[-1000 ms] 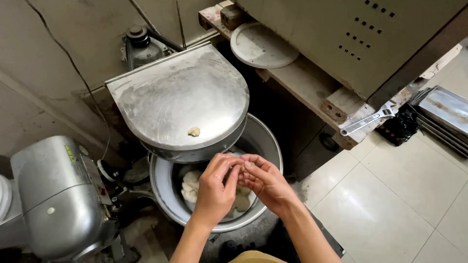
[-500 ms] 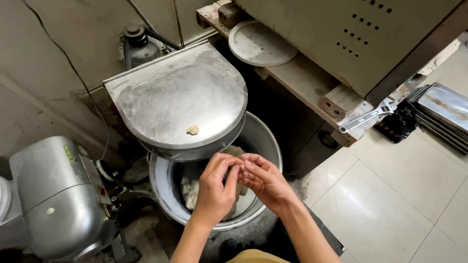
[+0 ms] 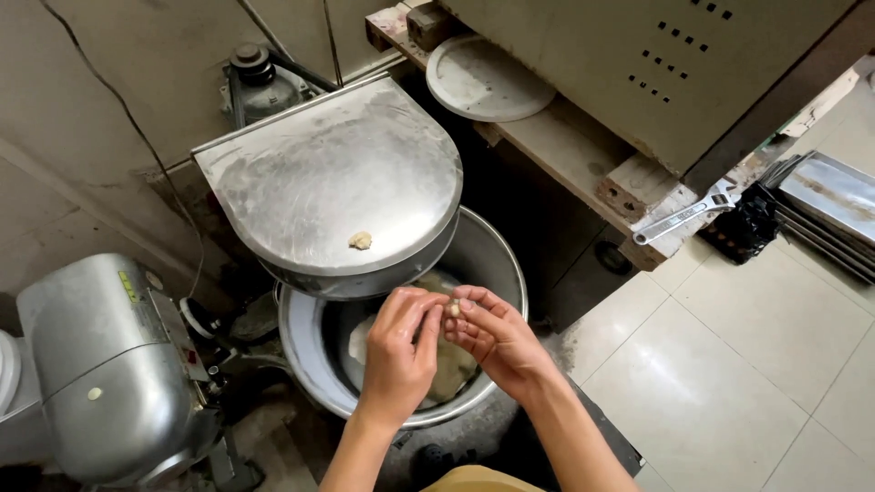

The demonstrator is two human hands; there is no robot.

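Observation:
My left hand [image 3: 401, 355] and my right hand [image 3: 497, 339] meet fingertip to fingertip over a round steel mixing bowl [image 3: 499, 264]. Between the fingertips sits a small pale bit of dough [image 3: 452, 310], pinched by both hands. A larger mass of dough [image 3: 451, 374] lies in the bottom of the bowl, partly hidden by my hands. Above the bowl is the flat steel cover of the mixer [image 3: 337, 173], dusted with flour, with one small dough lump [image 3: 361, 240] resting near its front edge.
A second grey mixer [image 3: 100, 364] stands at the left. A wooden pallet [image 3: 583, 155] at the back carries a round metal lid [image 3: 483, 77], a large grey cabinet [image 3: 656, 64] and an adjustable wrench [image 3: 679, 219]. Stacked metal trays [image 3: 834, 196] lie on the tiled floor [image 3: 756, 364].
Both hands have stayed together over the bowl, shifting slightly while working the small bit of dough between the fingertips. The view has drifted a little.

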